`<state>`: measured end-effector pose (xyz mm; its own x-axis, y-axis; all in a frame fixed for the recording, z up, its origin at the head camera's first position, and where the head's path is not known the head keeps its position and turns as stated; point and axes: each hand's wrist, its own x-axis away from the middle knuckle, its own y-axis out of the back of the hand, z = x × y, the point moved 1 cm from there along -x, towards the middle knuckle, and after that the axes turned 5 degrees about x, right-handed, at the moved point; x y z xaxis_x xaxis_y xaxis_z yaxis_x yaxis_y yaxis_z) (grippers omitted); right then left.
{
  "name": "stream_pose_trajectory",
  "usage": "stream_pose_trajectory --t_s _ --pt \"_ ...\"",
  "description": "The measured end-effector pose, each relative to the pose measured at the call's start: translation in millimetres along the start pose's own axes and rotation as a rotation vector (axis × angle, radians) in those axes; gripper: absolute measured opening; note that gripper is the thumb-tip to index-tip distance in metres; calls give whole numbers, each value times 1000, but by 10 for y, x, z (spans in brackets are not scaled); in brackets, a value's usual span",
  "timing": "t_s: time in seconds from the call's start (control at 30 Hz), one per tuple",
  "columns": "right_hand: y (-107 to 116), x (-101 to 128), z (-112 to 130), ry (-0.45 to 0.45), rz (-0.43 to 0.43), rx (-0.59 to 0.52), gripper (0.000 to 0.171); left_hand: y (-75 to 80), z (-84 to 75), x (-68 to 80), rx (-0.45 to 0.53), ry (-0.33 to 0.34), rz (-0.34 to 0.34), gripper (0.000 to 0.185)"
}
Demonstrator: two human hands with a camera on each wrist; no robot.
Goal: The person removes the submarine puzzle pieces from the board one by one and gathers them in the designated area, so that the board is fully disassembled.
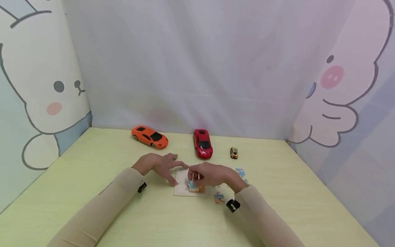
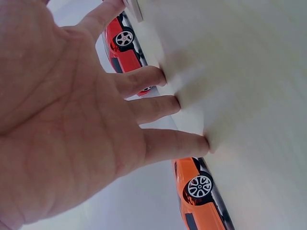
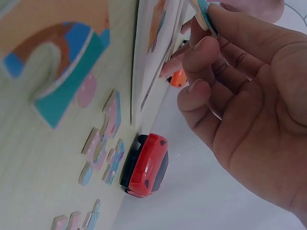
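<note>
A pale, low-rimmed puzzle board (image 1: 181, 175) lies in front of me on the table. My left hand (image 1: 162, 166) is spread beside it, the thumb and index finger at its left side and the other fingertips resting on the table in the left wrist view. Over the board, my right hand (image 1: 213, 174) pinches a small teal-edged puzzle piece (image 3: 206, 18) between thumb and forefinger. An orange and blue piece (image 3: 158, 24) shows inside the board; the right hand partly hides it from above.
Loose puzzle pieces (image 1: 219, 198) lie right of the board, some behind the right wrist. Along the back stand an orange toy car (image 1: 149, 137), a red toy car (image 1: 203, 144) and a tiny yellow-black car (image 1: 234, 153). A grey-white curtain (image 1: 185, 68) hangs behind.
</note>
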<state>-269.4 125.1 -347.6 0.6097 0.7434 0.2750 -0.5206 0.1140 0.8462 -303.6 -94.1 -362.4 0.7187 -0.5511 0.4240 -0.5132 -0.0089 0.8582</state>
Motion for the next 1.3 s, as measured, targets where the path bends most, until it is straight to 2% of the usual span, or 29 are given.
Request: stream_pose_trajectory --t_s 0.2,0.53,0.73,0.97,1.17,1.3 --pt "14 88 -86 -9 -25 32 12 -1 5 -18 3 -14 0 73" --pt "67 344 -289 -37 -51 64 9 25 -6 21 20 21 -8 73" --pt "85 551 -385 -40 -57 51 9 1 1 3 33 15 -4 73" --pt "95 737 -490 -54 -64 34 8 8 -3 -6 2 7 -10 73" --pt "123 843 -537 -80 -43 41 12 4 -1 -6 11 1 -7 73" --pt "149 900 -546 -117 -1 17 14 -8 6 -11 26 4 -3 73"
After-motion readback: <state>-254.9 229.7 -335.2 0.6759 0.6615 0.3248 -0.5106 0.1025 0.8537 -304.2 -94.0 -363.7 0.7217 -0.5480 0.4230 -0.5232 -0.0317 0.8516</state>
